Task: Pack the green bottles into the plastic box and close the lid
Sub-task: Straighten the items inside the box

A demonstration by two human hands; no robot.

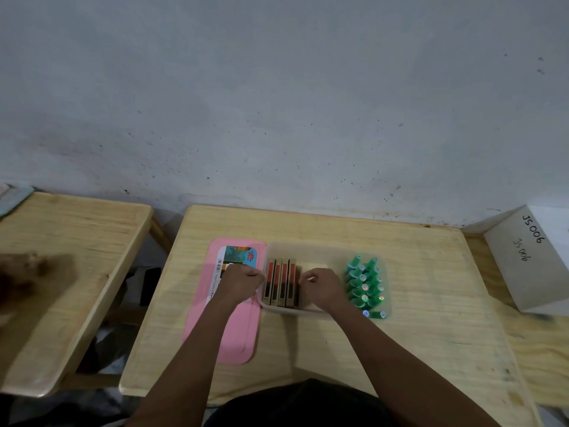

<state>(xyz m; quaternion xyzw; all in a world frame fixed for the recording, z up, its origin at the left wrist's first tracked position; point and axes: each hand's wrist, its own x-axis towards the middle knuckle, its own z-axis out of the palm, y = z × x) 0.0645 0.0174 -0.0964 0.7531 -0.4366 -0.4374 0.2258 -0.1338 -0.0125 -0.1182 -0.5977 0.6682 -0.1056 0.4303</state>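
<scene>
Green bottles [365, 286] stand bunched in two rows at the right end of the translucent plastic box [311, 310], caps up; one more lies on its side at the near right corner. Box sits mid-way on the pale wood worktop [431, 303]. Left end of the box holds four flat cartons [281, 282] on edge, red and black faces showing. Left hand [241, 282] is balled into a fist at the box's left wall, over the pink lid [229, 331], which lies flat just beside the box; nothing seen in its grip. Right hand [320, 288] rests inside the box between cartons and bottles, fingers [308, 278] curled shut; whether they pinch anything cannot be told. Grey block [529, 260] marked JS006 sits far right.
</scene>
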